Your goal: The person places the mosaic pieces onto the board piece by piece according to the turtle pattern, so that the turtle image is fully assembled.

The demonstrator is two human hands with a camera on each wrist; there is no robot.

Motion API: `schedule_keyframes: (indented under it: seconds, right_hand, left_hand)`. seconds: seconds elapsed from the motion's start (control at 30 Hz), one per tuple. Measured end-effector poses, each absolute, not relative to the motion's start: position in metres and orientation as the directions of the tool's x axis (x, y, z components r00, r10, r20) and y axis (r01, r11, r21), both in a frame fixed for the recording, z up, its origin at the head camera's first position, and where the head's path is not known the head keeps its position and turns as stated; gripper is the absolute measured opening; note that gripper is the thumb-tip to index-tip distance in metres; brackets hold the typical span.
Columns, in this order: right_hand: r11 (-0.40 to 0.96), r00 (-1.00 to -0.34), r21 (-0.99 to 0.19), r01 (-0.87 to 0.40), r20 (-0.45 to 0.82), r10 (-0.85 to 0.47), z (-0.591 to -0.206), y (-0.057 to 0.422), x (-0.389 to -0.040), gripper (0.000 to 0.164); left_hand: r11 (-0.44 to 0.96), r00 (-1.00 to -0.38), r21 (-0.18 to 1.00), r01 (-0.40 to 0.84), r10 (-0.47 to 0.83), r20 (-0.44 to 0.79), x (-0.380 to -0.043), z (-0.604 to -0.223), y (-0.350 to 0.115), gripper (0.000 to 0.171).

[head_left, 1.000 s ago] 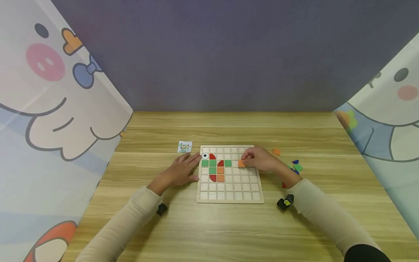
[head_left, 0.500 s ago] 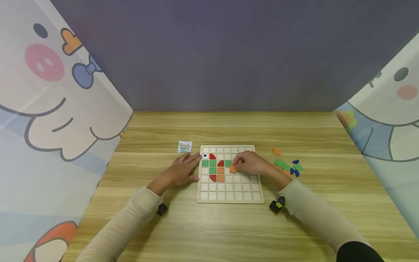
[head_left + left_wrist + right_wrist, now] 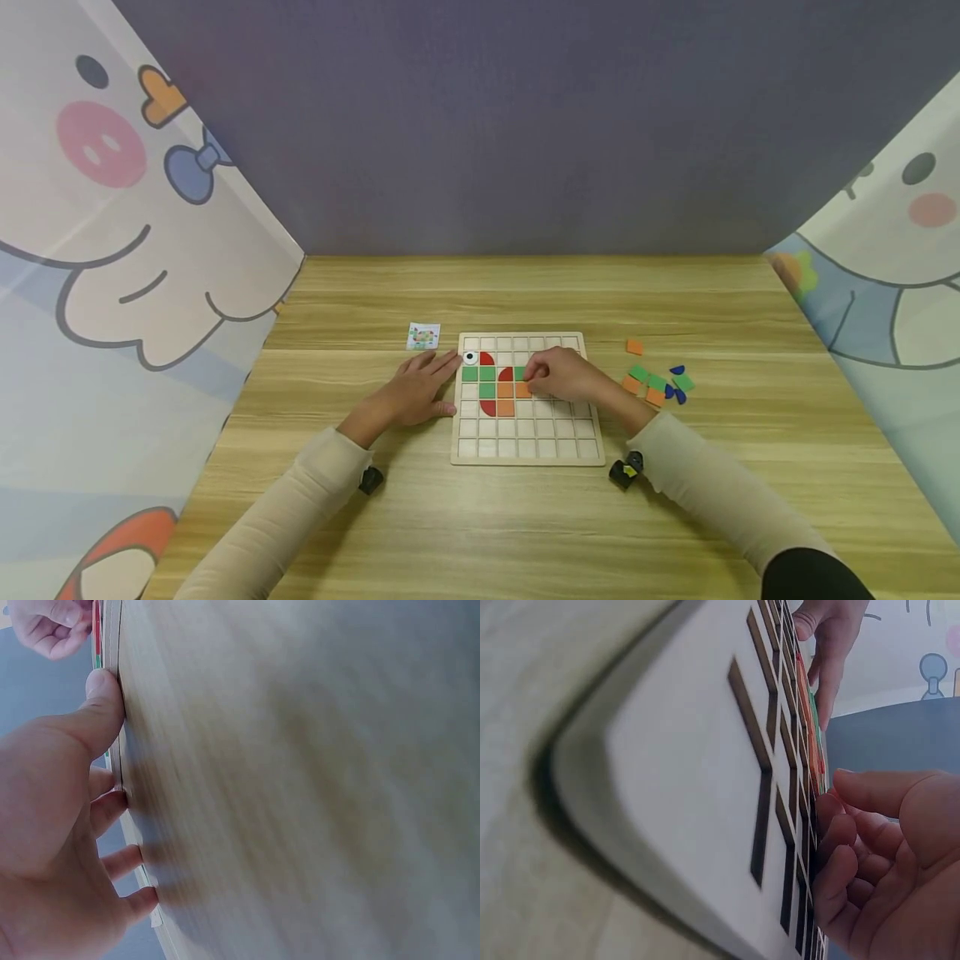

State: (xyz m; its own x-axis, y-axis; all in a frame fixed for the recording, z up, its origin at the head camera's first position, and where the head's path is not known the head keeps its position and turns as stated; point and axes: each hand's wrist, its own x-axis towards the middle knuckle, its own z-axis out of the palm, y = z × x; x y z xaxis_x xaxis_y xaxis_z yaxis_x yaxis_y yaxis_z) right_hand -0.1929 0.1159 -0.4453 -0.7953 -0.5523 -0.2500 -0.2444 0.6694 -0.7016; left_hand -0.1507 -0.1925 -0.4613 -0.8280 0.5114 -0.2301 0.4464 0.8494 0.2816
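Observation:
A light wooden grid board [image 3: 528, 451] lies on the table, with green, orange and red tiles in several cells and a round eye piece [image 3: 470, 357] at its upper left. My left hand [image 3: 414, 392] rests flat at the board's left edge, fingertips and thumb touching the rim. Over the middle of the grid, my right hand [image 3: 566, 375] pinches an orange square tile [image 3: 522, 390] between thumb and fingers. That tile sits at a cell beside another orange square [image 3: 506, 390] and below a green one [image 3: 520, 373], partly covered by the fingers.
To the board's right lie loose pieces: a lone orange square [image 3: 634, 347], green squares [image 3: 683, 382], more orange squares [image 3: 655, 397] and blue half-round pieces [image 3: 680, 397]. A small printed pattern card [image 3: 423, 336] lies beyond the left hand. A grey panel [image 3: 525, 125] stands behind the table.
My right hand has moved left across the board with the orange square tile, bringing it next to the other orange square. The left hand has stayed at the board's edge.

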Motion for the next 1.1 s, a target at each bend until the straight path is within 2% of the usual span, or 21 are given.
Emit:
schedule_keyframes:
  seconds: [0.53,1.1]
  right_hand:
    - [0.683,-0.821,-0.703,-0.199,-0.261,-0.508,-0.446,0.129,-0.197,0.009]
    - [0.698,-0.856,-0.700,-0.150,-0.261,-0.446,-0.443,0.188,-0.202,0.016]
  left_hand:
    - [0.849,-0.829,0.275,0.451,0.513,-0.223,-0.150,-0.461,-0.192,0.088]
    - [0.838,-0.828,0.277,0.470,0.527,-0.192,-0.150,-0.463,-0.193,0.088]
